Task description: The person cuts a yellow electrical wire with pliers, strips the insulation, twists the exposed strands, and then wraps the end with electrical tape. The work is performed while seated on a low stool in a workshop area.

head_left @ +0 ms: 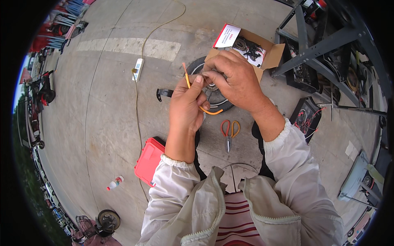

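Observation:
My left hand (187, 98) is closed round a short orange electric wire (214, 112). One end of the wire, with bare copper strands, sticks up past my thumb; the other end curves out below the fingers. My right hand (234, 80) pinches close against the left fingertips, and what lies between its fingers is too small to make out. Under both hands, a black-tyred wheel (225, 105) lies on the floor, partly covered by them. Scissors (229, 139) with one red and one yellow handle loop lie on the floor between my knees.
Beyond the wheel is an opened cardboard box (273, 56) with dark parts. A red case (148, 162), a bottle (115, 183) and a power strip (138, 69) with a trailing cord are to the left. At right stand a metal rack (324, 69) and a black bin (305, 117) of wires.

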The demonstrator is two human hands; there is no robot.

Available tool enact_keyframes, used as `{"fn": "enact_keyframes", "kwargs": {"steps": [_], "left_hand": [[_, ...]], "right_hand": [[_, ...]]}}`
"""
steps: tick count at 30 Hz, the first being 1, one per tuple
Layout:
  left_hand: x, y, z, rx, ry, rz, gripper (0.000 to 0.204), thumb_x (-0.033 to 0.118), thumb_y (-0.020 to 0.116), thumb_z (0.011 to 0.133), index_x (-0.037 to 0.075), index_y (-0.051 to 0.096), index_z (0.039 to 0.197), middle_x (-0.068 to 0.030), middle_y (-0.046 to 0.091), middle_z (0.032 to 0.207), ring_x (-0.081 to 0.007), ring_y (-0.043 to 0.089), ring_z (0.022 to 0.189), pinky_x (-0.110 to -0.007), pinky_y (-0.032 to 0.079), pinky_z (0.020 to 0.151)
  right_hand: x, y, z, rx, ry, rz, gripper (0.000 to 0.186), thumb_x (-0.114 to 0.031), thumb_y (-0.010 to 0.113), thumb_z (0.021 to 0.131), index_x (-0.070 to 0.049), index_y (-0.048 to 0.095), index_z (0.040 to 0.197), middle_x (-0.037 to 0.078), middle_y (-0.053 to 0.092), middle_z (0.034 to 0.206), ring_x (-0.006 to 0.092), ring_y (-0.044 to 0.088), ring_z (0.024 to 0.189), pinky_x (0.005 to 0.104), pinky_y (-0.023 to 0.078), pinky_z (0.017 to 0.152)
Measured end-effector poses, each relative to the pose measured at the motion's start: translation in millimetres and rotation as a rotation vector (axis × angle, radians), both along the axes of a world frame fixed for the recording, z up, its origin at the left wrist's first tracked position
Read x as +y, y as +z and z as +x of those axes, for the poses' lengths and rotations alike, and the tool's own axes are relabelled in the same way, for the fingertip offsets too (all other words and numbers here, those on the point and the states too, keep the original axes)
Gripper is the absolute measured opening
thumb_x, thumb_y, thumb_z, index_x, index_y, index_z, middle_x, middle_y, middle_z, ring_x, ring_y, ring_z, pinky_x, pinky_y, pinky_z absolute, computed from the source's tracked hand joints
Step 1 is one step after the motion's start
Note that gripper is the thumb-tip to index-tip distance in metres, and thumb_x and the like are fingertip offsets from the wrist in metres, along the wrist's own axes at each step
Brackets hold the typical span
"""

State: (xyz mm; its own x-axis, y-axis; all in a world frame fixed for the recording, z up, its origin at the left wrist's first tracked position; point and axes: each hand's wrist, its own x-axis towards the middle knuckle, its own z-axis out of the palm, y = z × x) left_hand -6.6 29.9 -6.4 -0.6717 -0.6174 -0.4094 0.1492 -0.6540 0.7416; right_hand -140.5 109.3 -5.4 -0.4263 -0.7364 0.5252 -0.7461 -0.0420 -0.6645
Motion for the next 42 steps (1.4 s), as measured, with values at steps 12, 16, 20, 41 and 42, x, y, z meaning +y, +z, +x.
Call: {"fn": "enact_keyframes", "kwargs": {"steps": [12,16,20,41,42], "left_hand": [[-4,-4,2,0.040,-0.055,0.003,0.010,0.013,0.064,0.097,0.003,0.062,0.097,0.0014,0.054,0.074,-0.0028,0.036,0.052,-0.018,0.029,0.044],[-6,-2,4,0.019,-0.086,-0.054,0.009,0.012,0.065,0.096,0.004,0.064,0.093,0.0055,0.048,0.068,-0.0030,0.034,0.052,-0.018,0.028,0.046],[-6,-3,5,0.004,-0.137,-0.108,0.010,0.013,0.064,0.097,0.005,0.065,0.091,0.0066,0.047,0.065,-0.0026,0.035,0.052,-0.019,0.028,0.045],[-3,-8,2,-0.064,-0.153,-0.263,0.010,0.012,0.062,0.098,0.003,0.066,0.097,0.0041,0.058,0.076,-0.0018,0.042,0.058,-0.019,0.033,0.050],[1,-7,0,-0.072,-0.144,-0.307,0.009,0.011,0.062,0.097,0.003,0.066,0.097,0.0048,0.058,0.076,-0.0010,0.040,0.058,-0.019,0.031,0.050]], "right_hand": [[-3,-3,3,0.002,-0.047,-0.039,0.012,-0.015,0.072,0.080,-0.006,0.066,0.085,0.007,0.060,0.079,0.0296,0.059,0.080,0.0404,0.048,0.071],[0,0,8,-0.235,-0.004,-0.103,0.014,-0.015,0.071,0.082,-0.007,0.071,0.094,0.008,0.061,0.086,0.0279,0.060,0.086,0.0375,0.048,0.077],[0,2,8,-0.288,0.049,-0.141,0.025,-0.015,0.068,0.084,-0.009,0.074,0.107,0.009,0.062,0.095,0.0270,0.058,0.095,0.0361,0.047,0.084],[1,3,12,-0.208,-0.071,-0.010,0.011,-0.013,0.074,0.077,-0.006,0.071,0.085,0.008,0.063,0.085,0.0286,0.059,0.087,0.0394,0.048,0.080],[1,3,12,-0.237,-0.077,0.016,0.011,-0.012,0.074,0.076,-0.005,0.070,0.083,0.008,0.062,0.085,0.0289,0.059,0.087,0.0397,0.048,0.080]]}}
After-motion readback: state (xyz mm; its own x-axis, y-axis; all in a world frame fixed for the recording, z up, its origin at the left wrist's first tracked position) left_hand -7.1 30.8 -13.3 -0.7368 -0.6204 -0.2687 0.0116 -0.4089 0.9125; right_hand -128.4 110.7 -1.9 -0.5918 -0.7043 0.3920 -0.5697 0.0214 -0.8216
